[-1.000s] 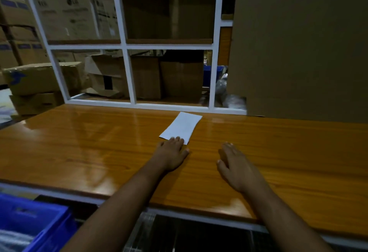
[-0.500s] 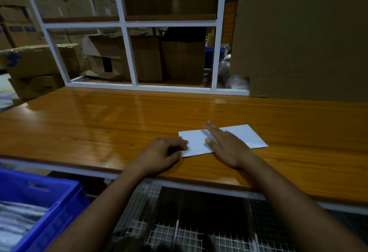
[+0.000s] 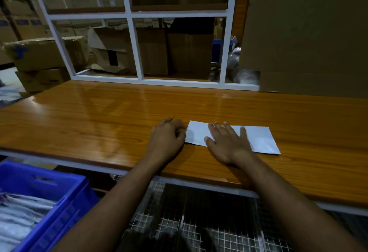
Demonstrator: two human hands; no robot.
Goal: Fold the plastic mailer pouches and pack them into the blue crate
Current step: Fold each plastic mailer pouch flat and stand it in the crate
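The white pouch (image 3: 258, 139) lies flat on the desk (image 3: 99, 116) near its front edge. It looks thin, light and slick, so it will likely slide on the glossy wood. Your right hand (image 3: 229, 144) presses it down with spread fingers. Your left hand (image 3: 168, 135) curls at its left end; whether that grip pinches the edge, you cannot tell. Lift from that left edge to fold. The blue crate (image 3: 59, 198) sits low, near left.

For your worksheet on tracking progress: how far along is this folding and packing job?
Done: the blue crate already holds pale pouches. In hand: the right hand presses a white mailer pouch flat on the wooden table; the left hand grips its left edge. Left: folding it and packing it.
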